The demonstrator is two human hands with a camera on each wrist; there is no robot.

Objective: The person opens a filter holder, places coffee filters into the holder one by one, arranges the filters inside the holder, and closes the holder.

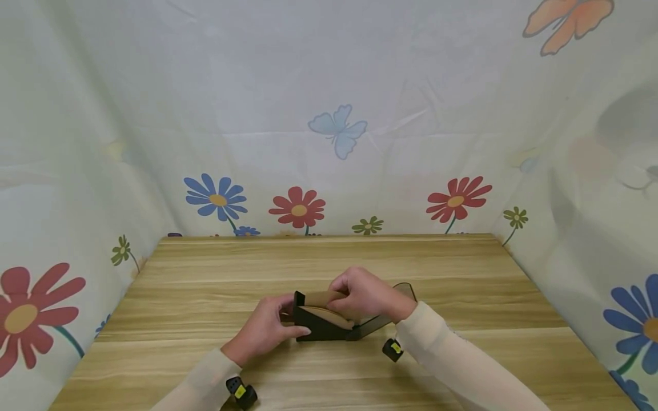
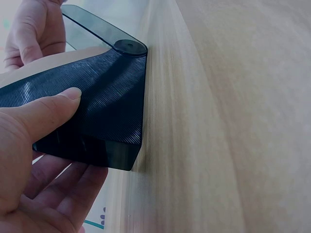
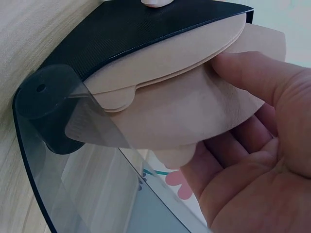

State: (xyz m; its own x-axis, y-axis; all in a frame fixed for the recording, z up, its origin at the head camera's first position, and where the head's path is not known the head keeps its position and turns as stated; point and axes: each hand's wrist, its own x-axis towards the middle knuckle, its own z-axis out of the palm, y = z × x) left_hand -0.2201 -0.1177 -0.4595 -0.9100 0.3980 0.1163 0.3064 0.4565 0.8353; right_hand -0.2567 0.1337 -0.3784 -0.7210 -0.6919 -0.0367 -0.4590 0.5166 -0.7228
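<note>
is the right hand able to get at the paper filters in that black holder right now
Probably yes: the clear lid is swung open, and the right hand already pinches one beige filter partly out of the black holder, which the left hand steadies.

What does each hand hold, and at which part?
Left hand grips the black holder at its end; right hand pinches a tan paper filter by its edge.

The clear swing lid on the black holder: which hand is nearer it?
Right. The right hand pinches a paper filter beside the clear lid; the left hand grips the black holder at the opposite end.
</note>
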